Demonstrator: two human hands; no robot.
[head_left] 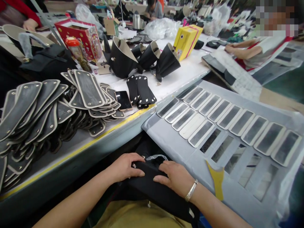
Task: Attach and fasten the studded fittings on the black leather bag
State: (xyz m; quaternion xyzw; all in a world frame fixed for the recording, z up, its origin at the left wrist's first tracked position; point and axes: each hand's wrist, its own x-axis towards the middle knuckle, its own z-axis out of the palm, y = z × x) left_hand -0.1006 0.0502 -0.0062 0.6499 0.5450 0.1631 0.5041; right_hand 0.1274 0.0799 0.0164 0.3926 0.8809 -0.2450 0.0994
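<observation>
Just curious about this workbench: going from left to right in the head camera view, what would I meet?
Heap of oval black pieces → phone → left hand → right hand → yellow scraper → grey board of rectangular strips.

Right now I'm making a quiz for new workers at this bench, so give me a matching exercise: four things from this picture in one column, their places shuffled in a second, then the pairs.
Things:
1. black fabric piece
2. phone
3. yellow box
4. yellow scraper

Places:
A. far side of the white table, beside curled black pieces
B. on the grey board, near the right hand
C. between the stacked oval panels and a small black stack
D. under both the left hand and the right hand

Pairs: 1-D, 2-C, 3-A, 4-B
</observation>
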